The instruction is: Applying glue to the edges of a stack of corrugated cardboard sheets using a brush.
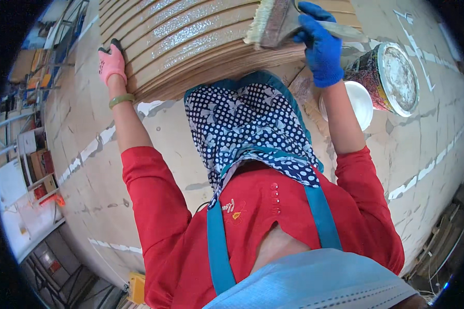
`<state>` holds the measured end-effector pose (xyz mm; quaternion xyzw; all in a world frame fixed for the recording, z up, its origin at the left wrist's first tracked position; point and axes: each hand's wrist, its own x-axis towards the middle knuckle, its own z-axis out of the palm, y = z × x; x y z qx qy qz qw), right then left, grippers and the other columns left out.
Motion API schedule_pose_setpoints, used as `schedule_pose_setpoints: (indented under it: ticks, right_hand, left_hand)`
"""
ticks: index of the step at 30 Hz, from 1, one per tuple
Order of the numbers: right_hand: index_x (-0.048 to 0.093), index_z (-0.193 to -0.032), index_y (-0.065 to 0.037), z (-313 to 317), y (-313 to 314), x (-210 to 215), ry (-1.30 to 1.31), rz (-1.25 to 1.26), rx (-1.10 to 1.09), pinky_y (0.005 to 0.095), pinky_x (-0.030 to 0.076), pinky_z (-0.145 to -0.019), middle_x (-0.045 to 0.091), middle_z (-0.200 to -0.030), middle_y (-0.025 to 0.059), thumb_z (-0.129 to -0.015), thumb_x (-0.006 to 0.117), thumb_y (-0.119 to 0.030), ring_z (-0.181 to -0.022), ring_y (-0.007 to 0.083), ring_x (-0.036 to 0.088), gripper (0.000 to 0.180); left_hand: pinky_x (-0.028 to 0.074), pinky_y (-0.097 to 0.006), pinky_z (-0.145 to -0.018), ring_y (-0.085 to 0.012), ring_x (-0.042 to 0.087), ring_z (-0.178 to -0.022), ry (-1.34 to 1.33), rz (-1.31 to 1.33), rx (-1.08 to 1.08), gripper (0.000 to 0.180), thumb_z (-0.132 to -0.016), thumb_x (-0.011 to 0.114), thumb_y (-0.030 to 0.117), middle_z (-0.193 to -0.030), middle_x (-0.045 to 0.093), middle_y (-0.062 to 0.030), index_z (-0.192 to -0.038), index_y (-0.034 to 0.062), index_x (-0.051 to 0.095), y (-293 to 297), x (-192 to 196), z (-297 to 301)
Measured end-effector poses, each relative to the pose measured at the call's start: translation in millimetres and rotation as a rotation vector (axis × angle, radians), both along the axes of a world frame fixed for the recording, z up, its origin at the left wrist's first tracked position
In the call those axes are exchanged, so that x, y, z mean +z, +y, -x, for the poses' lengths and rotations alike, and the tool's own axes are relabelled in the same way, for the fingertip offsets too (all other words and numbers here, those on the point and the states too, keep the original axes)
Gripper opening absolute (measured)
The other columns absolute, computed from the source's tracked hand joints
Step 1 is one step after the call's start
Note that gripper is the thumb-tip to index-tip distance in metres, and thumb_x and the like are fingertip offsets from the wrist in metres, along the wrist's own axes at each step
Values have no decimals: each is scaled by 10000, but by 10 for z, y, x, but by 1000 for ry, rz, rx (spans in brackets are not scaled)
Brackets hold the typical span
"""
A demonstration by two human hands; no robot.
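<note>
In a pink glove with dark fingertips, my left hand [112, 63] grips the left end of a stack of brown grooved boards [185, 36]. White-grey wet streaks shine on the top of the stack, and its near side shows many thin layers. My right hand [322, 49], in a blue glove, is closed round the handle of a wide paint brush [283, 24]. The brush is held over the right part of the stack, its pale bristles pointing left. Whether the bristles touch the boards I cannot tell.
Right of the stack stand a white tub [360, 105] and a larger bucket [398, 80] with whitish stuff at its top. The concrete floor [93, 170] has white painted lines. Metal racks [36, 170] line the left; long pieces of material [438, 242] lie at the lower right.
</note>
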<state>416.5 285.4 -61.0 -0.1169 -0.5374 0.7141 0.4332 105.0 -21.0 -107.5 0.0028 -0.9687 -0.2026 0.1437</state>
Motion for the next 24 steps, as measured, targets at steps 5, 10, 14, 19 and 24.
schedule_pose_setpoints:
  ticks: [5, 10, 14, 19, 24]
  right_hand:
    - [591, -973, -57, -256, 590, -449, -147, 378, 561, 300, 480, -577, 623, -839, 69, -801, 596, -41, -697, 178, 595, 172]
    - [587, -967, -53, 55, -457, 469, -225, 72, 271, 313, 470, -593, 594, -728, 17, -806, 595, -105, -645, 175, 569, 170]
    - [620, -830, -24, 808, -644, 106, 273, -868, 107, 304, 471, -604, 617, -769, 91, -822, 571, -86, -643, 217, 571, 80]
    - [606, -924, -53, 636, -992, -532, 74, -1232, 224, 298, 486, -564, 616, -825, 99, -791, 586, -36, -694, 221, 604, 135]
    - [607, -864, -70, 279, -1105, -225, 53, -1221, 334, 342, 494, -595, 607, -799, 103, -739, 628, -102, -709, 262, 618, 130]
  left_hand:
    - [357, -402, -987, -351, 463, -1190, 19, -26, 18, 724, -834, 408, 538, -1285, 481, -216, -1320, 2, 391, 32, 38, -10]
    - [367, -415, -974, -362, 488, -1157, -24, -17, 62, 732, -830, 395, 546, -1243, 511, -228, -1312, -5, 389, -65, -16, -28]
    - [376, -423, -960, -375, 500, -1136, -62, -3, 24, 724, -830, 390, 546, -1230, 519, -232, -1312, 6, 390, 38, 39, -9]
    - [350, -407, -986, -363, 475, -1173, 33, -14, -13, 734, -830, 391, 547, -1267, 485, -241, -1307, -11, 394, -54, -53, 114]
    - [340, -416, -996, -372, 441, -1196, -2, -3, 33, 727, -840, 384, 552, -1283, 465, -242, -1322, 8, 381, -56, -108, 105]
